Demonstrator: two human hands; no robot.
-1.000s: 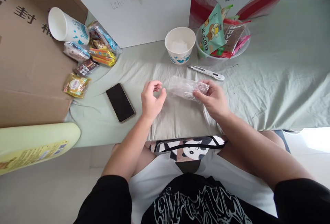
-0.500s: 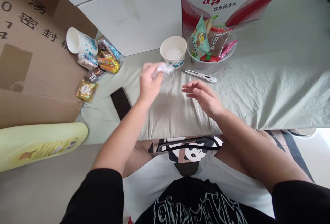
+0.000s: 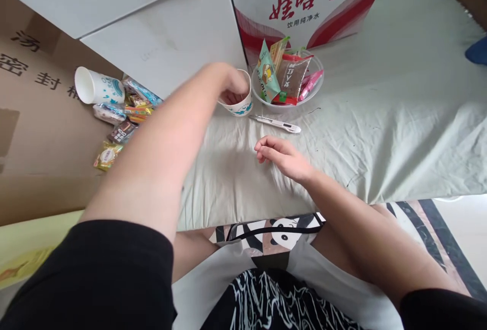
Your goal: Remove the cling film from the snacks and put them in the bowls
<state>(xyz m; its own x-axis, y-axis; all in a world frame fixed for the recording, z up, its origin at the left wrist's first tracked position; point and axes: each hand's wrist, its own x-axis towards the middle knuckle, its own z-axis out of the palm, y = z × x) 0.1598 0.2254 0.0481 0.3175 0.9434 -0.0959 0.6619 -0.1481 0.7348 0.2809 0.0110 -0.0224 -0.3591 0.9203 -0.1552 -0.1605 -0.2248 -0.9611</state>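
My left hand (image 3: 233,85) reaches down inside a white paper cup (image 3: 242,108) with a blue pattern. Its fingertips are hidden by the cup and the hand, so I cannot see what they hold. My right hand (image 3: 279,155) hovers over the cloth, fingers curled in against the thumb, with nothing visible in it. Between that hand and the cup lies a white utility knife (image 3: 277,124). Right beside the cup stands a clear plastic bowl (image 3: 320,86) with several snack packets, among them a green pouch (image 3: 268,74) and a red-edged bag (image 3: 292,77).
A tipped paper cup (image 3: 102,86) lies on wrapped snacks (image 3: 110,155) at the left, by a brown carton (image 3: 45,132). White boxes (image 3: 171,36) and a red-and-white water carton (image 3: 300,5) stand behind. A yellow container (image 3: 34,249) is at lower left. Pale green cloth (image 3: 399,117) covers the surface.
My left hand has moved from in front of the cup down into it, and the crumpled clear plastic it held is out of sight. My right hand's fingers have curled in. The view has shifted right.
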